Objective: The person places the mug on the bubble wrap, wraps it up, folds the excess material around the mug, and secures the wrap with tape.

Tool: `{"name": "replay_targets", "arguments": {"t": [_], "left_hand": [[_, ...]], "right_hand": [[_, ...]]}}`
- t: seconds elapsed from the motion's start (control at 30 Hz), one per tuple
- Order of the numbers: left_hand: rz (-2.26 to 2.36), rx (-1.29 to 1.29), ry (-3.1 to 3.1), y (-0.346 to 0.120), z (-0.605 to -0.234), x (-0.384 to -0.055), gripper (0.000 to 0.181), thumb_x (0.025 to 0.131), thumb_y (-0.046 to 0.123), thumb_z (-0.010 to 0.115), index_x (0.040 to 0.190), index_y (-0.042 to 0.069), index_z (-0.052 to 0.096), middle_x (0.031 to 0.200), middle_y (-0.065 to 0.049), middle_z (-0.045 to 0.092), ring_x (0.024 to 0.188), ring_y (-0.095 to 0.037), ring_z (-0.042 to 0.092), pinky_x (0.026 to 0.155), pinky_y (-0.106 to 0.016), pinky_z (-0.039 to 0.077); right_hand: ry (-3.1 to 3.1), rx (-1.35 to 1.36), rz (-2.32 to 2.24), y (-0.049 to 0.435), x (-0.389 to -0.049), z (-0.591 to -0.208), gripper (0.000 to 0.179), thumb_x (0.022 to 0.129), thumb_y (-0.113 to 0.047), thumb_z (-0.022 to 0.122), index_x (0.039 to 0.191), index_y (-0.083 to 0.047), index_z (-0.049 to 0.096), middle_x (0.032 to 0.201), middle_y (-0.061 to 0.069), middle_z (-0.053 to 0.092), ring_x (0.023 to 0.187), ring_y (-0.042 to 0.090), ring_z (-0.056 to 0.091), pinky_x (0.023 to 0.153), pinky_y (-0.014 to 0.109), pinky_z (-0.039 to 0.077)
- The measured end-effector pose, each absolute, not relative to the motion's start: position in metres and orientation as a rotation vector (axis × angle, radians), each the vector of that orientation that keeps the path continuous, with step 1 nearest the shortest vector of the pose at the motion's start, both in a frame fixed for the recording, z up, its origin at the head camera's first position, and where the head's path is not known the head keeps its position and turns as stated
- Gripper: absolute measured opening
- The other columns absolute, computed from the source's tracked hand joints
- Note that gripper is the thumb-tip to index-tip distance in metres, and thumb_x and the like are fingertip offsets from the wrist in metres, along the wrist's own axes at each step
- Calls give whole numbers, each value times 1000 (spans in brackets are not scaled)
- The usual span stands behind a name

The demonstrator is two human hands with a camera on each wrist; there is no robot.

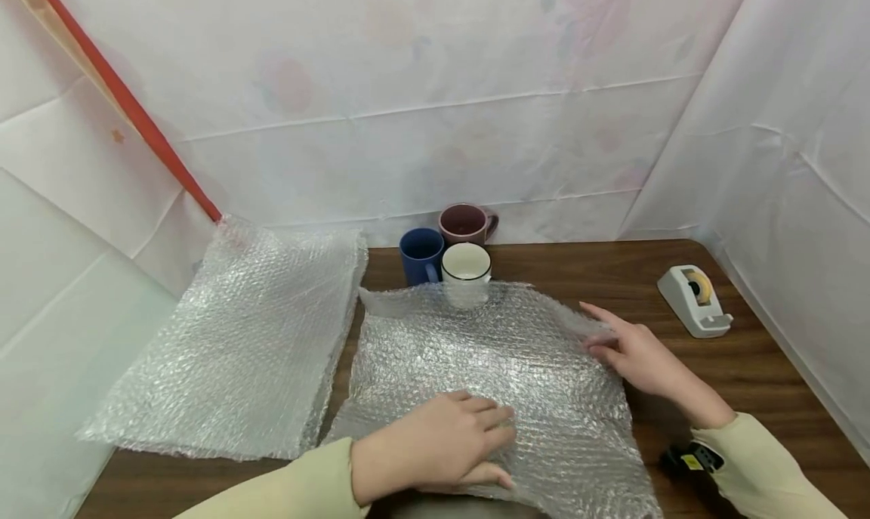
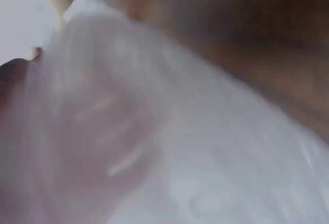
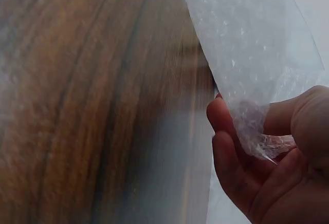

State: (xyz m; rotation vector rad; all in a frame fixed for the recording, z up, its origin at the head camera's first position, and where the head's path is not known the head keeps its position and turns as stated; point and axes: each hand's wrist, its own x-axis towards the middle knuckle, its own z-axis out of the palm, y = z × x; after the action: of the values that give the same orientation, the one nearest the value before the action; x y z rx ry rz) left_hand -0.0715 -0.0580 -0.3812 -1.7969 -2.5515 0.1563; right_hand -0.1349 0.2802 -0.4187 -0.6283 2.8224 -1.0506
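A clear bubble wrap sheet (image 1: 544, 421) lies across the middle of the table, its far edge lifted in front of the mugs. My right hand (image 1: 635, 356) pinches its far right corner; the right wrist view shows the thumb and fingers (image 3: 226, 157) on the film. Over the near part of the sheet, my left hand (image 1: 451, 436) lies palm down, fingers loosely extended and thumb apart. The left wrist view is blurred, with pale film filling most of it. Behind the sheet stand a white mug (image 1: 466, 261), partly covered by the wrap, a blue mug (image 1: 416, 258) and a mauve mug (image 1: 469, 223).
A stack of bubble wrap sheets (image 1: 238, 338) occupies the table's left side. At the right stands a white tape dispenser (image 1: 693, 300) with yellowish tape. Pale curtains (image 1: 408, 88) enclose the wooden table (image 1: 584, 266) at the back and sides.
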Motion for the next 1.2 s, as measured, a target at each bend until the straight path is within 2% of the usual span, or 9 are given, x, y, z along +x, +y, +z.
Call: {"name": "replay_targets", "arguments": {"t": [0.2, 0.33, 0.47, 0.63, 0.8, 0.9, 1.0, 1.1, 1.2], "left_hand": [[213, -1571, -2990, -84, -359, -100, 71, 89, 63, 58, 144, 19, 52, 156, -5, 39, 138, -29, 43, 110, -47, 37], [136, -1427, -3241, -113, -354, -131, 98, 71, 61, 77, 153, 20, 41, 163, -4, 23, 145, -33, 28, 112, -52, 32], [135, -1289, -3422, -138, -358, -150, 117, 58, 58, 86, 157, 25, 32, 167, -1, 7, 150, -32, 11, 114, -54, 27], [86, -1314, -3468, -148, -374, -149, 133, 48, 63, 87, 160, 28, 23, 167, -3, -4, 151, -31, -2, 116, -57, 20], [183, -1390, -3408, -144, -391, -144, 143, 45, 68, 86, 161, 29, 13, 166, -6, -10, 151, -32, -8, 117, -59, 13], [287, -1370, -3357, -141, -396, -140, 148, 42, 70, 86, 162, 28, 9, 166, -8, -11, 151, -33, -8, 117, -59, 10], [372, -1335, -3318, -138, -400, -137, 152, 39, 72, 85, 162, 28, 8, 166, -10, -11, 151, -35, -8, 117, -59, 9], [449, -1316, -3280, -137, -400, -135, 153, 37, 76, 83, 162, 28, 7, 166, -10, -11, 150, -35, -8, 117, -60, 8], [507, -1336, -3193, -137, -400, -134, 154, 36, 79, 81, 162, 26, 9, 166, -11, -10, 150, -36, -7, 117, -60, 9]], "right_hand": [[2823, -560, -988, 285, -143, -418, 70, 93, -1, 67, 154, -1, 31, 103, 10, 74, 77, 10, 68, 54, 28, 44], [2836, -527, -974, 289, -150, -421, 73, 93, -3, 68, 154, 1, 28, 101, 9, 75, 67, 7, 63, 54, 28, 44], [2942, -532, -921, 293, -152, -418, 82, 91, -7, 73, 156, 1, 23, 99, 10, 73, 57, 9, 55, 52, 30, 43], [3274, -673, -848, 292, -150, -401, 104, 75, -3, 86, 156, 2, 21, 119, 25, 60, 87, 32, 60, 71, 48, 50], [3484, -1274, -665, 279, -144, -375, 64, 97, -27, 65, 149, 3, 40, 137, 31, 47, 117, 51, 46, 96, 59, 40], [3339, -1606, -509, 260, -136, -365, 54, 92, -20, 64, 141, 0, 53, 139, 25, 51, 119, 45, 50, 100, 51, 44], [3149, -1637, -384, 242, -129, -368, 71, 76, -6, 79, 142, -6, 54, 144, 20, 48, 127, 38, 47, 94, 48, 50], [3018, -1464, -230, 233, -128, -378, 107, 61, -26, 96, 152, -12, 42, 157, 18, 32, 140, 38, 32, 98, 54, 46], [2905, -1307, -158, 230, -134, -390, 129, 52, -49, 93, 158, -16, 28, 164, 18, 10, 148, 41, 12, 107, 62, 33]]}}
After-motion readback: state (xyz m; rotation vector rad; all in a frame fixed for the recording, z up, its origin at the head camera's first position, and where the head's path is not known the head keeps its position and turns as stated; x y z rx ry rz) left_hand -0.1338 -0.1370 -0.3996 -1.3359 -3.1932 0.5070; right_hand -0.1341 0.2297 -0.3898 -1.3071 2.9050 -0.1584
